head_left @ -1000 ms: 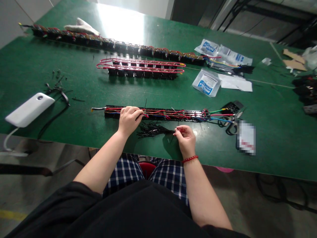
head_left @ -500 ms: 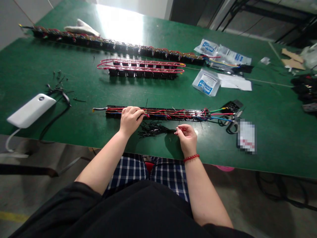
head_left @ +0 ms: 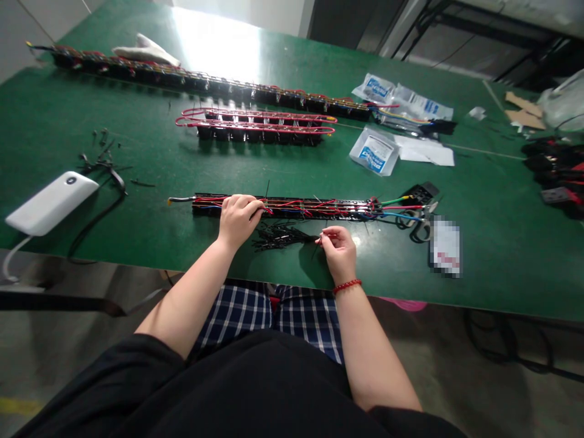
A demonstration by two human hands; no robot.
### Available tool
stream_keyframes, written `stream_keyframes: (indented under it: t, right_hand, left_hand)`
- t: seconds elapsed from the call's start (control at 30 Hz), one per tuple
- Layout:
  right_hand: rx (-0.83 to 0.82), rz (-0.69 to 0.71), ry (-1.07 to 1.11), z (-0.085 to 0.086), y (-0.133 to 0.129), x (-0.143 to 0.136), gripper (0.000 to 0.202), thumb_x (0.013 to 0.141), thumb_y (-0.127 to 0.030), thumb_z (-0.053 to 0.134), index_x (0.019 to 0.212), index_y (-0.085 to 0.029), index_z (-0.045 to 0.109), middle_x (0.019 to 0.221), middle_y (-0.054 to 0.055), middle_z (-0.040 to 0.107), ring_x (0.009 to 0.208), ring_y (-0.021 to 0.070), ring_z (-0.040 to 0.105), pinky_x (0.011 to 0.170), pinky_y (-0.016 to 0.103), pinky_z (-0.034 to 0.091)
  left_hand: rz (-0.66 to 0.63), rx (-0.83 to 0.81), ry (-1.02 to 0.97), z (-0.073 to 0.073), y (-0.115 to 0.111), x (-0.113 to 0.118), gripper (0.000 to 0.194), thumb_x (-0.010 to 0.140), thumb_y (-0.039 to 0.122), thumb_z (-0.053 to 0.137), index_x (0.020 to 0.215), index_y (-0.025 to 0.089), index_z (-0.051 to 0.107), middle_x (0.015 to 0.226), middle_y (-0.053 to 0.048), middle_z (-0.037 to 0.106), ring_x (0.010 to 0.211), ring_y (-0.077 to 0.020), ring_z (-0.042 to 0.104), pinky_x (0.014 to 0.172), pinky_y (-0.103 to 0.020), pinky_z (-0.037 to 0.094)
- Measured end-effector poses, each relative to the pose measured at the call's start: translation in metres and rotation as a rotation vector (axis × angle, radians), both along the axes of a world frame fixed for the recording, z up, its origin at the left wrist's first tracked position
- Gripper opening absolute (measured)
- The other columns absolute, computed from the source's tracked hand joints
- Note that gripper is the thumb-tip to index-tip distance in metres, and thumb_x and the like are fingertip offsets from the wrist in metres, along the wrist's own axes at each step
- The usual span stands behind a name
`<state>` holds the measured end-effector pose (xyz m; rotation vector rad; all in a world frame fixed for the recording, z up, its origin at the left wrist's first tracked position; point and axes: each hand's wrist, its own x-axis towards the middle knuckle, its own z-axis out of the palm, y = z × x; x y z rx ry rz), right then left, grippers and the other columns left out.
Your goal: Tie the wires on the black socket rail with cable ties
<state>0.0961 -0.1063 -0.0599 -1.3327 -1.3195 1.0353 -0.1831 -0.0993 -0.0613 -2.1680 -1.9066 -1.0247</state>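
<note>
A long black strip with red, yellow and blue wires (head_left: 314,208) lies across the near part of the table. My left hand (head_left: 238,220) rests over its left half, fingers curled down onto the wires; the fingertips are partly hidden. A thin black tie stands up from the strip just beside those fingers. Below the strip lies a bundle of black cable ties (head_left: 283,236). At the bundle's right end, my right hand (head_left: 340,249) has thumb and forefinger pinched together on a thin black cable tie.
Scissors (head_left: 423,226) and a blurred-out item (head_left: 446,246) lie to the right. A white power bank (head_left: 52,204) with a cable is at left. Farther back are a red-wired black assembly (head_left: 260,129), a longer wired strip (head_left: 219,83), a glove (head_left: 146,50) and plastic packets (head_left: 374,152).
My right hand has shifted slightly at the bundle's end, and a thin tie now shows at its fingertips. My left hand stays on the strip. The whole view has shifted a little.
</note>
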Motion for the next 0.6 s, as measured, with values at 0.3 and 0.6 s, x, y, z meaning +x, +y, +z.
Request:
stream_keyframes:
  t: [0.3,0.6]
  right_hand:
    - [-0.001,0.003,-0.004,-0.0016,0.001,0.0006,0.016,0.082,-0.033,0.069,0.091,-0.021,0.063,0.076,-0.003,0.065,0.063,0.0124,0.067,0.061,0.026,0.053]
    - [-0.005,-0.002,-0.002,0.0022,-0.0008,-0.0012,0.016,0.081,-0.032,0.069,0.091,-0.022,0.063,0.078,-0.002,0.066,0.063,0.0125,0.067,0.058,0.024,0.052]
  left_hand:
    - [-0.007,0.004,0.02,-0.0006,-0.0005,-0.0008,0.008,0.092,0.029,0.064,0.097,0.028,0.071,0.105,-0.003,0.072,0.102,-0.0245,0.06,0.094,-0.041,0.04]
    - [-0.004,0.014,0.012,-0.0016,0.0003,-0.001,0.009,0.093,0.03,0.063,0.097,0.029,0.071,0.104,-0.003,0.072,0.102,-0.0243,0.06,0.094,-0.042,0.04]
